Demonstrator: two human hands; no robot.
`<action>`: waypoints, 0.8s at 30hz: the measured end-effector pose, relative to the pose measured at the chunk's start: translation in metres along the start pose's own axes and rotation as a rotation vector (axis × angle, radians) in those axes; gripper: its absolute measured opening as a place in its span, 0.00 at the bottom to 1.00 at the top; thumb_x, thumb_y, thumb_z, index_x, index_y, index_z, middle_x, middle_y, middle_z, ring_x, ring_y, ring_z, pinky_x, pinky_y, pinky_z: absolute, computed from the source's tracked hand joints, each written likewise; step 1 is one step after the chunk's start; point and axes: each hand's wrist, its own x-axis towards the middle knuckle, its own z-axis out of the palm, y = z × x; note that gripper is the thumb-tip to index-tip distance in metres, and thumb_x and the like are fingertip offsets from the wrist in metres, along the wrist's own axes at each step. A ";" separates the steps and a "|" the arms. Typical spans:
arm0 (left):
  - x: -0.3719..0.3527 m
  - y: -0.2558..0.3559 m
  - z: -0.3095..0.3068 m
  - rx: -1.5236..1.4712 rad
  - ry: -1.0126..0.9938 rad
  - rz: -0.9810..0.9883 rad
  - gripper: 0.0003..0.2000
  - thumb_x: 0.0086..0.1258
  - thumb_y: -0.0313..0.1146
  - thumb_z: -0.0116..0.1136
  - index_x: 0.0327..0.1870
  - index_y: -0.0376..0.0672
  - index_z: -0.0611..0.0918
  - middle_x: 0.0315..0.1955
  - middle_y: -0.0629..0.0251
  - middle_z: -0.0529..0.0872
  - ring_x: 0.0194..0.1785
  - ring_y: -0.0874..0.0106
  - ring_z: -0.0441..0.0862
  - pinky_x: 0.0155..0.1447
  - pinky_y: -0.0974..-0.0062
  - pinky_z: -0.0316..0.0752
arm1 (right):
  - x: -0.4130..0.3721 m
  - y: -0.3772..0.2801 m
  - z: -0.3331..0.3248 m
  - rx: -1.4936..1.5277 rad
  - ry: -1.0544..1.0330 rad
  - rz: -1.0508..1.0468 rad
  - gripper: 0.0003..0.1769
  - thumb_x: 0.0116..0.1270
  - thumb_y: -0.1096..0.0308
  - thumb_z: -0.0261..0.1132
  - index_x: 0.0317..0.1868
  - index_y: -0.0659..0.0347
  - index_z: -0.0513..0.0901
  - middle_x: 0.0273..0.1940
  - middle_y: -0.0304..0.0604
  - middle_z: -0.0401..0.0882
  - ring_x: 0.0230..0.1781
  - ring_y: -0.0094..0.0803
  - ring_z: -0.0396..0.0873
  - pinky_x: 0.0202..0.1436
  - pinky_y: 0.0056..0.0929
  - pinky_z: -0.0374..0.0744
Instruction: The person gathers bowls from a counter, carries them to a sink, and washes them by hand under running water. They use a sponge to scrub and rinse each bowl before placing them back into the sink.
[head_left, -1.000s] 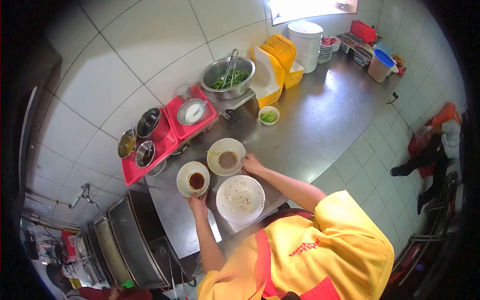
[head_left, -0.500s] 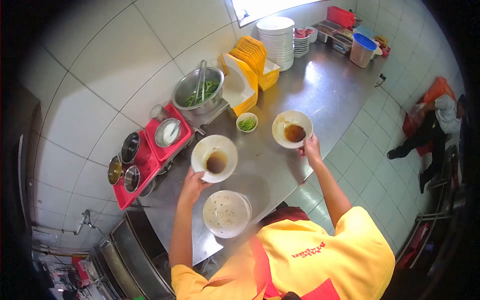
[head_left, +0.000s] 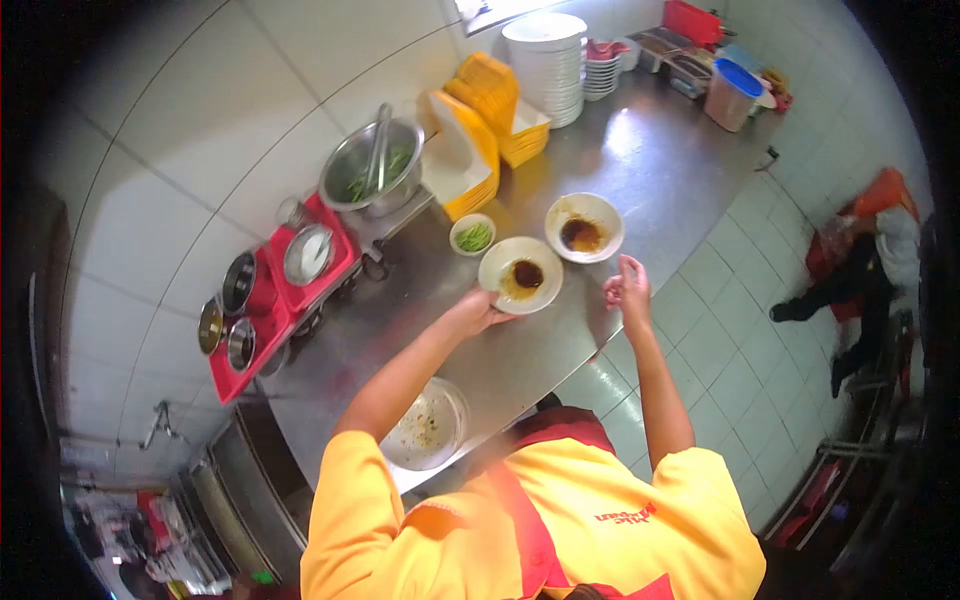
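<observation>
My left hand grips the near rim of a white bowl with dark brown sauce in its bottom. Just beyond it, to the right, another white bowl with brown sauce stands on the steel table. My right hand is just short of that second bowl, its fingers loosely apart and holding nothing. A small bowl of chopped greens sits left of the two sauce bowls. Partly behind my left arm, a third white bowl has small bits scattered inside.
Along the wall are a metal bowl with greens and tongs, yellow dishes and stacked white plates. Red trays hold metal pots. A blue-lidded container stands at the far end. A person is at the right.
My left hand has carried its bowl right, beside the other sauce bowl. My right hand has let go of its bowl and drawn back slightly. The view has shifted a little.
</observation>
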 end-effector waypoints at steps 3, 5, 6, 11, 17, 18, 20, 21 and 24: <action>0.005 -0.003 -0.022 0.043 0.084 0.050 0.27 0.72 0.40 0.42 0.66 0.39 0.49 0.60 0.48 0.64 0.58 0.57 0.71 0.59 0.60 0.72 | -0.028 0.010 -0.003 -0.015 0.024 -0.050 0.21 0.64 0.54 0.60 0.49 0.61 0.69 0.20 0.36 0.72 0.13 0.17 0.65 0.14 0.16 0.64; -0.037 0.019 -0.012 0.149 0.295 -0.031 0.38 0.66 0.47 0.53 0.68 0.42 0.47 0.53 0.41 0.69 0.51 0.54 0.75 0.54 0.61 0.75 | -0.051 0.019 0.000 -0.061 0.014 -0.035 0.17 0.65 0.58 0.60 0.45 0.62 0.72 0.19 0.35 0.72 0.12 0.17 0.63 0.14 0.16 0.62; -0.051 0.023 -0.020 0.287 0.312 0.049 0.35 0.66 0.47 0.53 0.67 0.41 0.50 0.52 0.43 0.71 0.51 0.57 0.76 0.53 0.63 0.75 | -0.062 0.023 -0.001 -0.121 -0.043 -0.053 0.13 0.64 0.61 0.61 0.39 0.62 0.74 0.19 0.34 0.71 0.12 0.16 0.63 0.14 0.15 0.62; -0.161 0.027 -0.045 0.585 0.312 0.336 0.24 0.70 0.46 0.47 0.60 0.39 0.66 0.47 0.53 0.77 0.48 0.66 0.77 0.55 0.71 0.72 | -0.101 0.047 0.009 -0.252 -0.217 -0.014 0.09 0.60 0.68 0.63 0.27 0.63 0.76 0.17 0.34 0.71 0.12 0.16 0.63 0.14 0.15 0.61; -0.269 -0.043 -0.096 0.301 0.831 0.542 0.19 0.72 0.43 0.42 0.55 0.39 0.70 0.43 0.56 0.80 0.46 0.68 0.78 0.52 0.72 0.72 | -0.126 0.045 0.070 -0.457 -0.594 0.057 0.09 0.59 0.67 0.64 0.28 0.65 0.78 0.18 0.34 0.74 0.14 0.15 0.66 0.16 0.16 0.63; -0.278 -0.060 -0.100 0.284 0.841 0.547 0.19 0.72 0.43 0.42 0.55 0.39 0.70 0.43 0.56 0.80 0.46 0.68 0.78 0.52 0.72 0.72 | -0.130 0.040 0.083 -0.493 -0.688 0.073 0.08 0.60 0.67 0.64 0.29 0.65 0.80 0.18 0.34 0.75 0.16 0.16 0.68 0.18 0.16 0.65; -0.294 -0.093 -0.102 0.099 0.945 0.609 0.18 0.72 0.43 0.42 0.54 0.39 0.71 0.42 0.56 0.80 0.45 0.68 0.79 0.51 0.72 0.73 | -0.136 0.016 0.100 -0.516 -0.852 0.148 0.08 0.60 0.68 0.63 0.29 0.65 0.80 0.19 0.34 0.75 0.17 0.17 0.69 0.20 0.17 0.66; -0.301 -0.108 -0.099 0.082 0.956 0.617 0.18 0.72 0.43 0.42 0.54 0.39 0.71 0.42 0.56 0.80 0.45 0.68 0.79 0.51 0.72 0.73 | -0.141 0.004 0.107 -0.521 -1.002 0.226 0.08 0.60 0.68 0.63 0.29 0.65 0.80 0.19 0.34 0.75 0.19 0.17 0.69 0.21 0.17 0.67; -0.313 -0.137 -0.090 0.025 0.982 0.617 0.18 0.72 0.43 0.43 0.54 0.39 0.71 0.42 0.57 0.80 0.44 0.68 0.79 0.51 0.72 0.73 | -0.131 -0.019 0.077 -0.544 -1.253 0.396 0.04 0.56 0.74 0.61 0.31 0.66 0.80 0.24 0.37 0.78 0.21 0.20 0.72 0.24 0.20 0.71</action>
